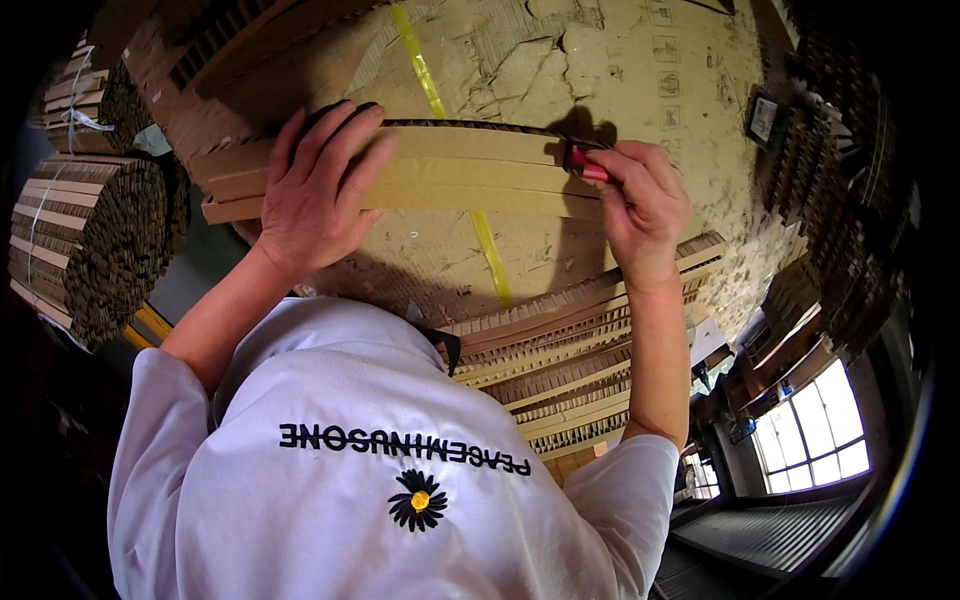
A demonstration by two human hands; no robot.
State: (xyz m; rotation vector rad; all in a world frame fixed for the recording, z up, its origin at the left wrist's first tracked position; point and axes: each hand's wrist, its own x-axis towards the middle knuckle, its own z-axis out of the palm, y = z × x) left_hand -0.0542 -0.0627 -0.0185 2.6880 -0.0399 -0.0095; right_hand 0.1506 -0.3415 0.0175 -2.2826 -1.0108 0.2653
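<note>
Left of the cardboard strips [400,172] stand tied bundles of corrugated board [90,240], well clear; my left hand [315,190] lies flat, fingers spread, pressing the strips' left part; they look light, stiff, edge-fragile, best held flat; my right hand [640,205] grips a red cutter [585,165] at their right end; below them, stacked corrugated board [560,370] crowds my forearm.

Left hand [318,190] lies flat, fingers spread; right hand [640,205] is curled tight, both forearms raised.
</note>
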